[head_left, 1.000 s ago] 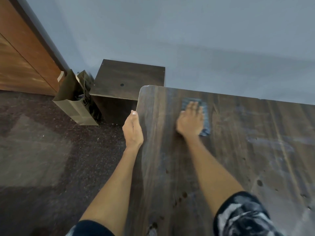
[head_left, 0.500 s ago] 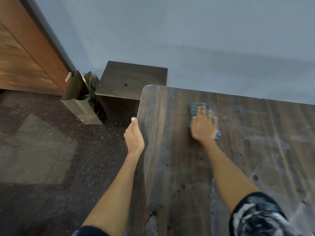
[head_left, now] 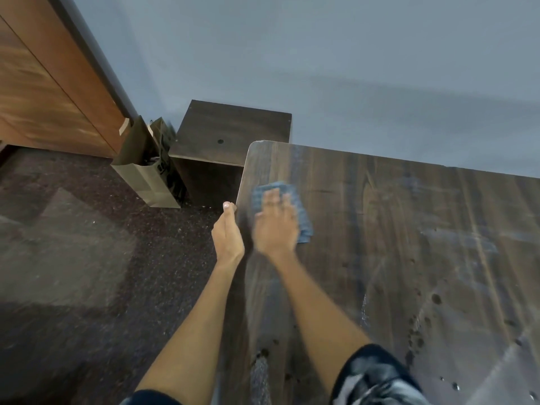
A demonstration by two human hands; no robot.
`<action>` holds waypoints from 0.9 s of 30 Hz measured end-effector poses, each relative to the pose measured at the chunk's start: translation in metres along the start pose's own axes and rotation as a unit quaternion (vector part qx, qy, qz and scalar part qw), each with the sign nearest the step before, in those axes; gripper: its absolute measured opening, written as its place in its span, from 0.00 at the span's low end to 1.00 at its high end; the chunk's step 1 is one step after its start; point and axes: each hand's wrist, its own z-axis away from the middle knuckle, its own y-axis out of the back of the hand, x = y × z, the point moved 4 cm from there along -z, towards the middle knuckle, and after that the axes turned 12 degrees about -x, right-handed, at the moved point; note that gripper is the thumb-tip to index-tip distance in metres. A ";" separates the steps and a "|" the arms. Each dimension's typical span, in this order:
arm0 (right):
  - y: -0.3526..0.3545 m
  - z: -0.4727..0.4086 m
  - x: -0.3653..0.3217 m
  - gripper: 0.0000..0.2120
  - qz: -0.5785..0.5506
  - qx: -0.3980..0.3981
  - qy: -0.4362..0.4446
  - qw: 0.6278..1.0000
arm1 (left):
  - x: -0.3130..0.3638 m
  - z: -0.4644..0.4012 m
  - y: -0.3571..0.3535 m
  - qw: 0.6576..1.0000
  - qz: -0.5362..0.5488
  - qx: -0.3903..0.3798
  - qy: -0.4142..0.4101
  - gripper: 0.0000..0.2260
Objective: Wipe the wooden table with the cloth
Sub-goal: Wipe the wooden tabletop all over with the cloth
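The dark wooden table (head_left: 409, 235) fills the right half of the view, streaked with wet smears and dark spots. A blue cloth (head_left: 302, 213) lies flat near the table's far left corner. My right hand (head_left: 276, 226) presses down on it with fingers spread, covering most of it. My left hand (head_left: 228, 233) grips the table's left edge, thumb on top, just beside the right hand.
A low dark wooden cabinet (head_left: 233, 133) stands beyond the table's left corner against the grey wall. A brown paper bag (head_left: 149, 176) leans beside it, next to a wooden door (head_left: 43, 83). Dark speckled floor (head_left: 102, 258) lies to the left.
My right hand slid the cloth to the right, then back left, and now sits close to the table's left edge. My left hand kept its grip on the edge.
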 end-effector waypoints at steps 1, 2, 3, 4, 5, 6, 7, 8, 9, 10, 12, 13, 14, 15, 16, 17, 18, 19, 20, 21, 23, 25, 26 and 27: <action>-0.013 0.009 -0.027 0.29 0.023 -0.016 0.039 0.999 | 0.000 -0.001 0.003 1.000 0.010 0.003 0.010 0.23; -0.021 0.015 -0.042 0.29 0.044 -0.029 0.063 0.997 | -0.001 -0.002 0.006 0.999 0.024 0.005 0.022 0.24; -0.024 0.016 -0.047 0.29 0.056 -0.037 0.074 0.995 | -0.002 -0.003 0.008 0.999 0.036 0.003 0.033 0.24; -0.023 0.016 -0.044 0.28 0.053 -0.041 0.081 0.994 | -0.003 -0.002 0.009 0.998 0.035 0.000 0.043 0.24; -0.019 0.016 -0.038 0.27 0.047 -0.041 0.091 0.994 | -0.002 0.000 0.009 0.999 0.020 -0.001 0.048 0.23; -0.015 0.016 -0.029 0.26 0.043 -0.036 0.099 0.994 | -0.001 0.001 0.008 0.999 0.004 0.001 0.051 0.21; -0.010 0.018 -0.016 0.26 0.038 -0.030 0.096 0.994 | 0.000 0.003 0.005 0.999 -0.010 0.005 0.053 0.20; -0.004 0.018 0.001 0.25 0.027 -0.022 0.081 0.996 | 0.003 0.006 0.002 0.998 -0.023 0.008 0.055 0.20; 0.002 0.018 0.025 0.25 0.014 -0.012 0.051 0.999 | 0.005 0.010 -0.001 0.998 -0.038 0.010 0.055 0.19; 0.009 0.019 0.054 0.25 0.002 0.000 0.012 1.000 | 0.007 0.014 -0.003 0.997 -0.057 0.011 0.049 0.19; 0.026 0.028 0.124 0.26 -0.010 0.035 -0.079 0.996 | 0.011 0.023 -0.006 0.996 -0.080 0.005 0.040 0.19; 0.035 0.035 0.160 0.26 -0.019 0.051 -0.125 0.991 | 0.010 0.025 -0.005 0.996 -0.081 0.004 0.039 0.20; 0.044 0.044 0.194 0.26 -0.035 0.062 -0.168 0.983 | 0.009 0.026 -0.004 0.996 -0.082 0.005 0.040 0.21; 0.051 0.052 0.220 0.25 -0.052 0.065 -0.206 0.975 | 0.009 0.027 -0.004 0.995 -0.086 0.005 0.041 0.21; 0.056 0.058 0.238 0.25 -0.067 0.062 -0.237 0.967 | 0.009 0.028 -0.003 0.995 -0.090 0.005 0.042 0.19; 0.057 0.062 0.246 0.26 -0.079 0.059 -0.260 0.960 | 0.010 0.028 -0.002 0.995 -0.093 0.004 0.040 0.18; 0.057 0.062 0.246 0.26 -0.089 0.060 -0.278 0.954 | 0.010 0.029 -0.001 0.995 -0.094 0.004 0.037 0.18; 0.056 0.060 0.240 0.26 -0.097 0.061 -0.292 0.950 | 0.010 0.031 0.000 0.995 -0.090 0.003 0.035 0.20; 0.054 0.057 0.227 0.27 -0.099 0.061 -0.295 0.948 | 0.009 0.032 0.000 0.996 -0.087 0.003 0.032 0.22; 0.051 0.053 0.209 0.27 -0.093 0.060 -0.284 0.953 | 0.009 0.033 0.001 0.996 -0.087 0.002 0.034 0.24; 0.036 0.047 0.157 0.27 -0.068 0.055 -0.218 0.972 | 0.009 0.035 0.001 0.995 -0.088 0.001 0.038 0.25; 0.011 0.051 0.087 0.27 -0.046 0.036 -0.128 0.990 | 0.006 0.037 0.004 0.995 -0.087 -0.001 0.046 0.23; -0.003 0.058 0.050 0.27 -0.038 0.023 -0.080 0.996 | 0.005 0.037 0.005 0.996 -0.077 0.000 0.049 0.23; -0.018 0.067 0.014 0.28 -0.021 0.005 -0.031 0.999 | 0.003 0.037 0.008 0.997 -0.065 0.003 0.051 0.24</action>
